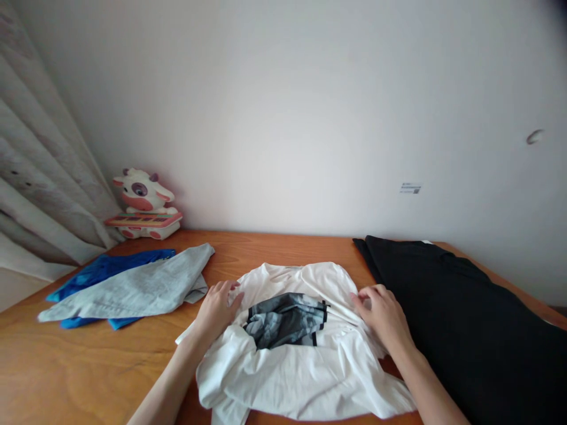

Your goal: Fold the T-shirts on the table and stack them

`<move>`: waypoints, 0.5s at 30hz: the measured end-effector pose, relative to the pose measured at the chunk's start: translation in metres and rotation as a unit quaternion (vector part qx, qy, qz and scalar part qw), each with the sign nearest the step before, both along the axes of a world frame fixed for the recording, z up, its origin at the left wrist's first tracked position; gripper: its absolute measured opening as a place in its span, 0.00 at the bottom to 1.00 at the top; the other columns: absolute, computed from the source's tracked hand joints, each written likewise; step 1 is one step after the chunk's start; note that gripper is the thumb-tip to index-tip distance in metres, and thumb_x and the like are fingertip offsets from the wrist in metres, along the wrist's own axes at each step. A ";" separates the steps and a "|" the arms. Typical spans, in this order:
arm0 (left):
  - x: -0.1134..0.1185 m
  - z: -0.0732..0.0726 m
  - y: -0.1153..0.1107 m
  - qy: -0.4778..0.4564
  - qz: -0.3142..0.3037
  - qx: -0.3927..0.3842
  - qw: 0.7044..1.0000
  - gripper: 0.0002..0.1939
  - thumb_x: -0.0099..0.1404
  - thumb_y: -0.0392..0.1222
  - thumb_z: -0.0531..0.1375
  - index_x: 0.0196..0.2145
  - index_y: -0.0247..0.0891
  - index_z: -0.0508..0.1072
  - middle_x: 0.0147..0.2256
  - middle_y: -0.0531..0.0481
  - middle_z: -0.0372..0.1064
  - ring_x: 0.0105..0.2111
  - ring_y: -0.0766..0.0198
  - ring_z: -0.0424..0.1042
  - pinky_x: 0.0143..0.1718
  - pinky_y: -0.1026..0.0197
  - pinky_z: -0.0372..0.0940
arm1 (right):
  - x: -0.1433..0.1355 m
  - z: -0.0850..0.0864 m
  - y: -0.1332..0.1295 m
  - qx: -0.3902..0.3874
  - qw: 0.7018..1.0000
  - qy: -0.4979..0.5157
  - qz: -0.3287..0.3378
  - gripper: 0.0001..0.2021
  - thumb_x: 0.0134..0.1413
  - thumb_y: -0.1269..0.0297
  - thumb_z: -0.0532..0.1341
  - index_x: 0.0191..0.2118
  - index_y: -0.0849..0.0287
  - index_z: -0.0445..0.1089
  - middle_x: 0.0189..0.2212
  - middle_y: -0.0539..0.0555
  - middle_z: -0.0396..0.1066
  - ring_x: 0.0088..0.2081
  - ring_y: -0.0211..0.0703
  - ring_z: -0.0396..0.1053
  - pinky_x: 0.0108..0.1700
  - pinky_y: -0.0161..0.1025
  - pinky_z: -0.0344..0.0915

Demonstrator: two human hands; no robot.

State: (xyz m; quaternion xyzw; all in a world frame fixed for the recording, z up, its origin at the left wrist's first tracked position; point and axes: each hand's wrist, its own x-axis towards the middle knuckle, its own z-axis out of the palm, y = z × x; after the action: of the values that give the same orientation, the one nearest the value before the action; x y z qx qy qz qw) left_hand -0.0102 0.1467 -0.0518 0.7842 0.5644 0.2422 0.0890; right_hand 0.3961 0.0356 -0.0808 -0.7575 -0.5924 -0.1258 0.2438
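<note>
A rumpled white shirt with a grey and black printed panel lies in the middle of the table, its neckline toward the wall. My left hand touches its left side near the shoulder, thumb and fingers slightly apart. On the opposite side, my right hand rests at the shirt's right edge with curved, parted fingers. No fabric shows clearly pinched in either hand. The lower part of the shirt is bunched toward me in loose folds.
A grey garment lies over a blue one on the wooden table at left. Black clothing covers the right side. A cow-shaped toy keyboard stands at the back left, beside a curtain. The wall is behind.
</note>
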 end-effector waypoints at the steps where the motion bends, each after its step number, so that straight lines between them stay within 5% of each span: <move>1: 0.000 -0.005 0.003 -0.006 -0.003 0.034 0.999 0.17 0.64 0.50 0.56 0.45 0.39 0.74 0.43 0.40 0.78 0.44 0.46 0.76 0.50 0.48 0.66 | 0.001 -0.005 0.003 0.015 1.000 0.023 0.001 0.14 0.56 0.51 0.60 0.38 0.56 0.75 0.38 0.61 0.75 0.39 0.54 0.73 0.40 0.45 0.67; 4: -0.001 -0.013 0.008 -0.027 -0.001 0.028 0.999 0.22 0.62 0.50 0.57 0.50 0.36 0.71 0.47 0.37 0.76 0.49 0.45 0.75 0.53 0.46 0.65 | 0.005 -0.016 0.011 0.004 0.991 0.137 0.007 0.21 0.50 0.55 0.62 0.49 0.60 0.73 0.36 0.58 0.76 0.38 0.53 0.74 0.41 0.44 0.68; 7: -0.001 -0.010 0.006 -0.041 0.015 -0.074 0.996 0.24 0.61 0.50 0.56 0.51 0.35 0.72 0.40 0.41 0.78 0.41 0.48 0.77 0.45 0.52 0.68 | 0.005 -0.019 0.013 -0.052 0.974 0.217 0.029 0.15 0.46 0.58 0.60 0.40 0.57 0.75 0.25 0.51 0.72 0.29 0.47 0.73 0.34 0.40 0.66; 11: 0.001 0.004 0.001 -0.085 -0.024 -0.130 0.988 0.13 0.58 0.46 0.56 0.37 0.40 0.76 0.35 0.46 0.77 0.38 0.52 0.76 0.41 0.56 0.66 | -0.002 -0.006 0.008 -0.005 0.960 0.272 0.063 0.09 0.43 0.56 0.59 0.27 0.54 0.73 0.26 0.52 0.73 0.30 0.47 0.72 0.35 0.40 0.65; 15: 0.000 0.010 0.001 -0.280 0.013 -0.104 0.954 0.12 0.59 0.51 0.54 0.33 0.41 0.70 0.29 0.52 0.72 0.33 0.56 0.73 0.34 0.59 0.67 | -0.009 0.009 0.003 0.021 0.877 0.474 0.077 0.07 0.46 0.56 0.57 0.26 0.53 0.67 0.21 0.48 0.69 0.25 0.44 0.69 0.28 0.37 0.63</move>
State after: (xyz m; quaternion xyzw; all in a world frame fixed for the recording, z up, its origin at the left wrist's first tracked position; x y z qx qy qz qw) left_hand -0.0098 0.1472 -0.0419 0.6639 0.5493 0.3928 0.3214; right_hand 0.3872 0.0389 -0.0717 -0.6733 -0.4599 0.2550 0.5198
